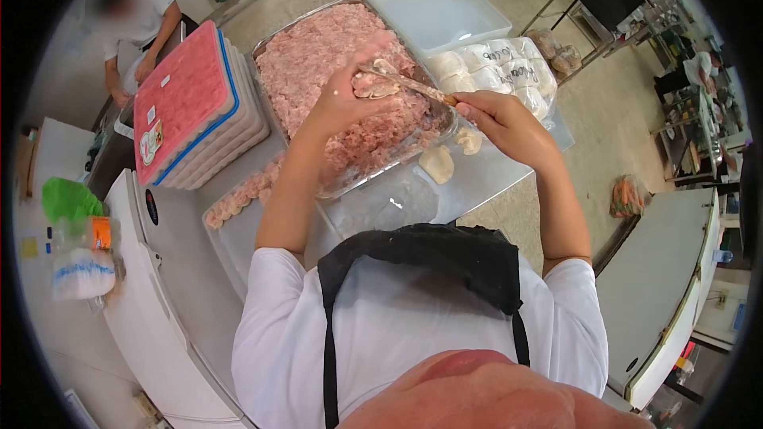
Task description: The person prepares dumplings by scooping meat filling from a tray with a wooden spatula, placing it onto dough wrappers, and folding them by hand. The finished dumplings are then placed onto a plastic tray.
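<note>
left hand (340,105) cupping meat-topped wrapper (385,92) | right hand (507,122) clasping spatula (418,89), seemingly packing meat (366,82) | next: probably needing steady cupping

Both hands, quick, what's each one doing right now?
Left hand: cupped, holding a pale, floppy dough wrapper with pink minced meat.
Right hand: closed on a long, narrow, brownish utensil, angled towards the wrapper.
</note>
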`<control>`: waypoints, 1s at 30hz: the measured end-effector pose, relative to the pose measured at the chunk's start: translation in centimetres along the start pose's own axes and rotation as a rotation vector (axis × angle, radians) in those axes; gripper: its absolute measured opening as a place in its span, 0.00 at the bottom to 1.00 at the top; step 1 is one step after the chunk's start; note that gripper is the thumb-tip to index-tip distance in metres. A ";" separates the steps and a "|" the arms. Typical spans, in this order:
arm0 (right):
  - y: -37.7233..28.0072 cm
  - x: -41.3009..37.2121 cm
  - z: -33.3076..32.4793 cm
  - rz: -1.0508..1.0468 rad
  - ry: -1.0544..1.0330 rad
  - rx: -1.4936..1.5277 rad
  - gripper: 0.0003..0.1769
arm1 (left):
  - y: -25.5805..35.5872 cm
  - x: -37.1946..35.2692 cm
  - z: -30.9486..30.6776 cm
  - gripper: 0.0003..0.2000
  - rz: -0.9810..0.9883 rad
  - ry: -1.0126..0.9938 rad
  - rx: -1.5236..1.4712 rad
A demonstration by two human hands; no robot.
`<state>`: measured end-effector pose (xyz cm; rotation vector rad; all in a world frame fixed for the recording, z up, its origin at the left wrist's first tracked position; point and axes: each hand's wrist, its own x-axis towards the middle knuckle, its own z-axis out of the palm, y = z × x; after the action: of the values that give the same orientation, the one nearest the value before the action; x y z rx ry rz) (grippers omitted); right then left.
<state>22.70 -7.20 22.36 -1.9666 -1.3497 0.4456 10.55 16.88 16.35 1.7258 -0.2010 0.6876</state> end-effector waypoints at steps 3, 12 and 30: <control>0.4 0.3 1.6 -0.073 0.039 0.041 0.18 | 1.0 1.0 -1.6 0.22 -0.239 -0.282 0.090; 1.9 1.8 2.4 -0.090 0.227 -0.284 0.11 | -3.6 0.0 -2.0 0.17 -0.369 0.011 0.439; 5.8 2.5 4.9 -0.081 -0.078 -0.066 0.17 | -1.4 -1.1 -3.5 0.18 -0.353 -0.341 0.526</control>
<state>24.51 -4.39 15.06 -1.9577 -1.5049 0.4490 9.21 20.31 14.99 2.3057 0.0619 0.1836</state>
